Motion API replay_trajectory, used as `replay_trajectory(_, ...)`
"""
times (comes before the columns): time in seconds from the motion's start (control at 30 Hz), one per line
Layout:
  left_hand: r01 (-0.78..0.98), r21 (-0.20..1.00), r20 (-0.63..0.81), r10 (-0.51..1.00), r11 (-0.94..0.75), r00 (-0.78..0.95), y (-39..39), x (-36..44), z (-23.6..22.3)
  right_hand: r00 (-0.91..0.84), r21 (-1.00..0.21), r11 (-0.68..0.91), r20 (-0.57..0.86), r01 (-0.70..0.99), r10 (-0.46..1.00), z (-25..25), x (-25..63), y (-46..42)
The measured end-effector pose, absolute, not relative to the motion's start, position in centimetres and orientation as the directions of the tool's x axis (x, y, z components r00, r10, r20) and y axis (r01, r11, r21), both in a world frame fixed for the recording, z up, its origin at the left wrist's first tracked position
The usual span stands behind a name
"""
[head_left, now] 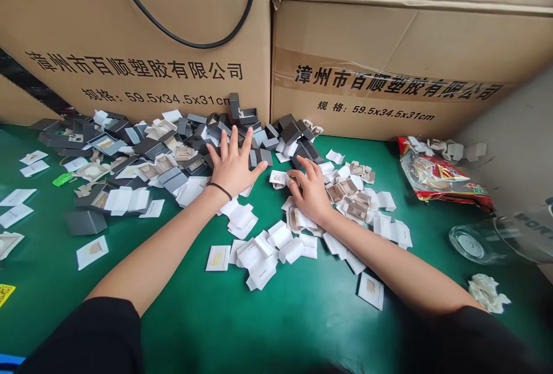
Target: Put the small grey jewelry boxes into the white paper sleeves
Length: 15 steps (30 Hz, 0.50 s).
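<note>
My left hand (234, 167) is spread open at the right side of a heap of small dark grey boxes (149, 146), palm down over them. It wears a thin black band at the wrist. White folded cards (257, 256) lie just below it. My right hand (311, 192) rests on a pile of white and beige card inserts (345, 192), its fingers curved but apart. Near its fingertips sits a small white card piece (277, 178); whether the fingers touch it I cannot tell. Neither hand visibly grips anything.
Two large cardboard boxes (367, 45) stand along the back of the green table (311, 316), a black cable (190, 44) hanging before one. To the right are a red snack bag (444, 175), a clear cup (475, 241) on its side and crumpled tissue (488, 292).
</note>
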<state>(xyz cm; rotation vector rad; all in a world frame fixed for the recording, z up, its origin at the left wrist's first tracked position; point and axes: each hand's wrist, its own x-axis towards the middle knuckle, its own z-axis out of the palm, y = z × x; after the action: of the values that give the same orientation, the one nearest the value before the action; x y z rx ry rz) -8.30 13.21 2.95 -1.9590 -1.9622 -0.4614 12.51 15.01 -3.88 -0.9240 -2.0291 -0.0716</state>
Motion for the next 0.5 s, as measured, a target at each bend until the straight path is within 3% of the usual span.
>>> replay_trajectory(0.1,0.994,-0.070,0.271,0.961,0.083,-0.061,13.5,-9.4,3.1,-0.351,-0.260,0.745,0.755,0.614,0.553,-3.8,12.6,14.9)
replay_trajectory(0.27,0.959,-0.271,0.165,0.985,0.085,-0.041,13.8,-10.6,3.0,-0.412,-0.181,0.821,0.794,0.541,0.447,-3.2,12.8,14.6)
replay_trajectory(0.4,0.961,-0.271,0.064,0.997,0.058,-0.042,13.2,-10.6,4.6,-0.408,-0.069,0.867,0.862,0.493,0.300,-2.6,12.8,14.2)
replay_trajectory(0.5,0.966,-0.250,0.085,0.996,0.060,-0.040,12.9,-10.6,5.4,-0.399,0.005,0.909,0.899,0.417,0.178,-2.5,12.7,13.9)
